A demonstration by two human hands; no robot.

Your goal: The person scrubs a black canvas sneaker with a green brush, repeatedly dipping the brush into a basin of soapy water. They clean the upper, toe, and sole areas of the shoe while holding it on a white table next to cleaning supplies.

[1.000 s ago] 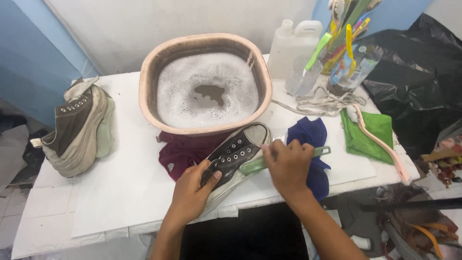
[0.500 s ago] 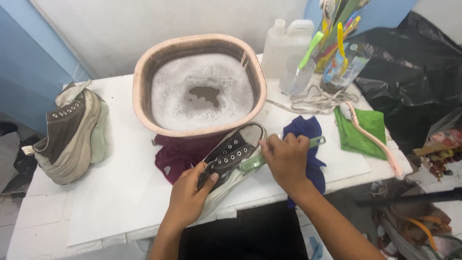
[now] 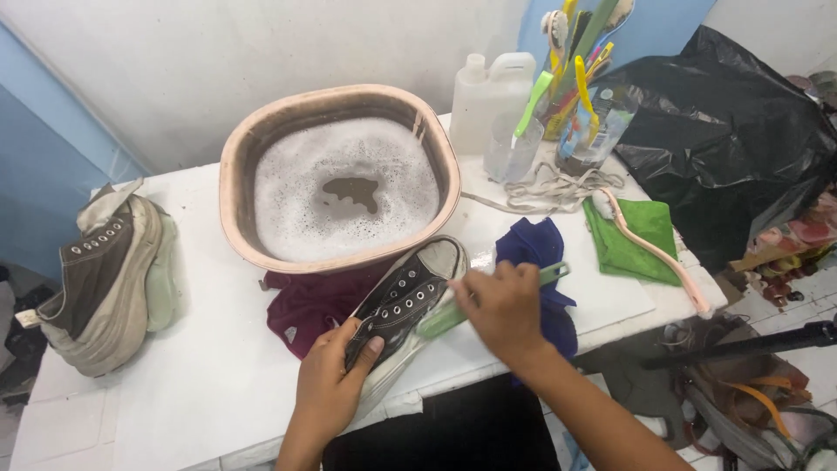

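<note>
Sneaker [image 3: 403, 301] in left hand's [image 3: 327, 388] grip; right hand [image 3: 504, 305] grips green brush [image 3: 488, 296]; basin [image 3: 235, 209] close behind.

Soapy basin [image 3: 235, 187], green cloth [image 3: 629, 246], spare sneaker [image 3: 109, 279]

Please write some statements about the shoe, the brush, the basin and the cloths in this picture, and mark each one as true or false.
1. The left hand holds the black shoe at its heel end. True.
2. The right hand holds a red brush. False: the brush in its grip is green.
3. The basin holds foamy water. True.
4. The black shoe lies inside the basin. False: it is outside, in front of the basin, over the maroon cloth.
5. A second shoe stands at the left end of the table. True.
6. The green cloth lies under the black shoe. False: it lies apart, to the right, with a pink brush on it.
</note>
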